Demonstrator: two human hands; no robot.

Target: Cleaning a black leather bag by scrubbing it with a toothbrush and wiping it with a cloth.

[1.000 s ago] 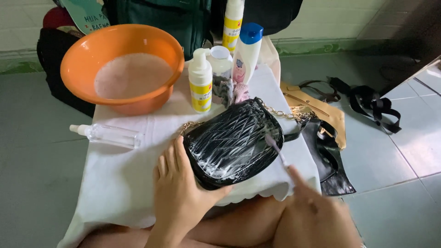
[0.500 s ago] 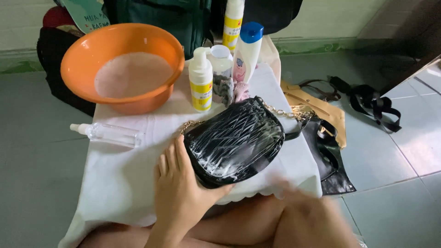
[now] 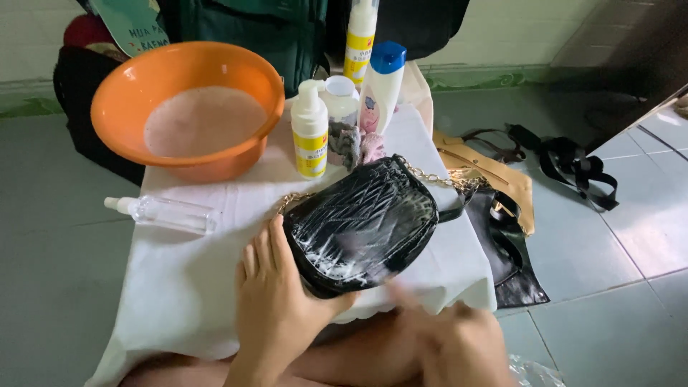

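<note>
Two hands at a foamy black bag [image 3: 362,226] on the counter [image 3: 186,265]: left hand [image 3: 276,304] grips its edge; right hand [image 3: 448,340] blurred, grip indeterminable.

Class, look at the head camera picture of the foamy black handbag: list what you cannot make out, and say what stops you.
- Right hand, head view: motion blur; whether it holds anything cannot be told.
- Black handbag: its near corner is hidden under the left hand.
- Tall pump bottle at the back: its top is cut off by the upper edge.
- Orange basin: foam hides what lies under it.
</note>
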